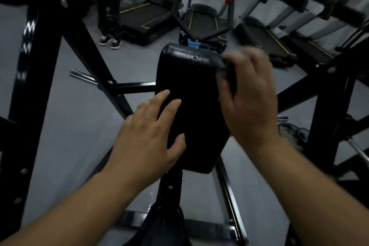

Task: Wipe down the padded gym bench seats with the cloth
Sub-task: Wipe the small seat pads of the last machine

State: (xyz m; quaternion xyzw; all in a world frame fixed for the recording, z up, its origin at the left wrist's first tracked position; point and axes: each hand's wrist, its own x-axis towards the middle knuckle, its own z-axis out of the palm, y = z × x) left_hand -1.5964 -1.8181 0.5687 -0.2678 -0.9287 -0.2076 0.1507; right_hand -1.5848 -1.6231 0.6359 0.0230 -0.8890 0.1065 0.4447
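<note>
Dark cloth (229,78), blurry, is bunched in the right hand (249,102), fingers curled round it at the far right corner of the black bench pad (191,110). Left hand (147,132) rests flat on the pad's left edge, fingers straight. Droplets (196,58) still sit up top, so I'd guess this 1 pad's mid-wipe

Two hands, the left hand (147,132) and the right hand (249,102); one padded seat (193,110); one cloth (229,73); two sneakers (105,40); at least three treadmills (143,17).
</note>
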